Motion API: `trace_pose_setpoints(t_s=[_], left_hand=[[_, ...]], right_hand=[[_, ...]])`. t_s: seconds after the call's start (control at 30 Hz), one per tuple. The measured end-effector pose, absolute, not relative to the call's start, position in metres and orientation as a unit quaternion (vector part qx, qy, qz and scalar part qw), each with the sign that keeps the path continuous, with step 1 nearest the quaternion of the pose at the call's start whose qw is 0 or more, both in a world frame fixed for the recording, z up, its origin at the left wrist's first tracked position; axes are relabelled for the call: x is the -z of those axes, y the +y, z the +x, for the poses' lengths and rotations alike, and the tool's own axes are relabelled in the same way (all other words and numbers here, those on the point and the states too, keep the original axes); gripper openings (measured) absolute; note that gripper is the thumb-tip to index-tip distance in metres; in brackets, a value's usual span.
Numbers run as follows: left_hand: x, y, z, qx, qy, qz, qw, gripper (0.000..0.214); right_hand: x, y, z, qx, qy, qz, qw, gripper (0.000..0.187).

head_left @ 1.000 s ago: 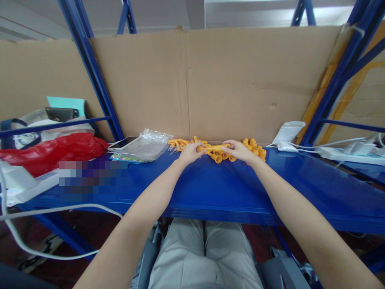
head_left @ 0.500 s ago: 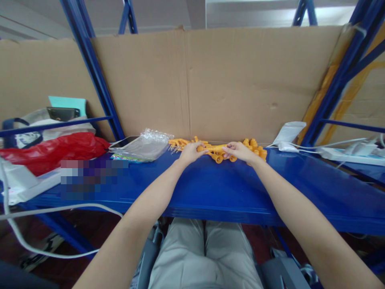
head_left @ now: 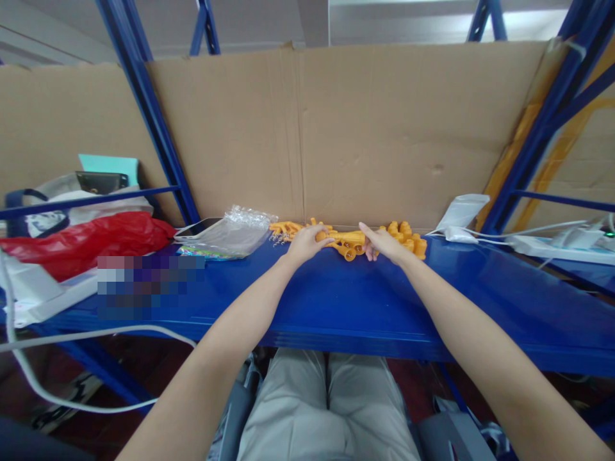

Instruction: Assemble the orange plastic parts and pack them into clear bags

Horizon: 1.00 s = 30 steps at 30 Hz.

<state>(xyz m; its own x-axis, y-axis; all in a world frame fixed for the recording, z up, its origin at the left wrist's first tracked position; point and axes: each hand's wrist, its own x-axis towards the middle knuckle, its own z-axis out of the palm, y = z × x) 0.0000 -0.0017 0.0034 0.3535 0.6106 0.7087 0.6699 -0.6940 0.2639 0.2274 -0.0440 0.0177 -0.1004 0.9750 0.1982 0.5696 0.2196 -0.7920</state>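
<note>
Nearest, at 6 o'clock, the person's grey-trousered knees (head_left: pixel 327 397) sit under the blue shelf (head_left: pixel 336 301). Farther in, at 12 o'clock, the left hand (head_left: pixel 305 243) is closed around the left end of an orange plastic piece (head_left: pixel 346 238). The right hand (head_left: pixel 384 242) rests on its right end with fingers stretched; its grip is not discernible. More orange parts (head_left: pixel 408 237) lie just behind at 1 o'clock, and a clear bag (head_left: pixel 230 234) at 10 o'clock. Cardboard (head_left: pixel 365 128) backs the shelf.

The pile of plastic parts (head_left: pixel 353 240) lies on the shelf (head_left: pixel 336 301), before the cardboard sheet (head_left: pixel 360 128). A plastic bag (head_left: pixel 230 237) and a phone (head_left: pixel 196 228) lie left of it, a power strip (head_left: pixel 548 246) right.
</note>
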Motion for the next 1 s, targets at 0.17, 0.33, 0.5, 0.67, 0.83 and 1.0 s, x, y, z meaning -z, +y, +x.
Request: trace_pose_setpoints(t_s=[0.17, 0.33, 0.5, 0.67, 0.83, 1.0], left_hand=[[-0.002, -0.002, 0.000, 0.410, -0.396, -0.821, 0.037, 0.024], [-0.002, -0.001, -0.001, 0.409, -0.400, -0.820, 0.032, 0.023], [-0.001, 0.001, -0.003, 0.415, -0.395, -0.819, 0.039, 0.025], [0.000, 0.002, 0.000, 0.416, -0.396, -0.818, 0.039, 0.025], [0.000, 0.003, 0.000, 0.413, -0.400, -0.817, 0.040, 0.025], [-0.001, 0.000, -0.002, 0.410, -0.408, -0.815, 0.033, 0.023]], right_hand=[[-0.016, -0.044, 0.227, -0.285, -0.682, -0.572, 0.355, 0.074], [-0.023, -0.052, 0.229, -0.314, -0.694, -0.557, 0.331, 0.070], [-0.026, -0.055, 0.233, -0.324, -0.707, -0.554, 0.298, 0.063], [-0.026, -0.054, 0.231, -0.302, -0.703, -0.572, 0.298, 0.061], [-0.030, -0.056, 0.230, -0.338, -0.689, -0.547, 0.334, 0.041], [-0.034, -0.060, 0.228, -0.407, -0.655, -0.523, 0.362, 0.029]])
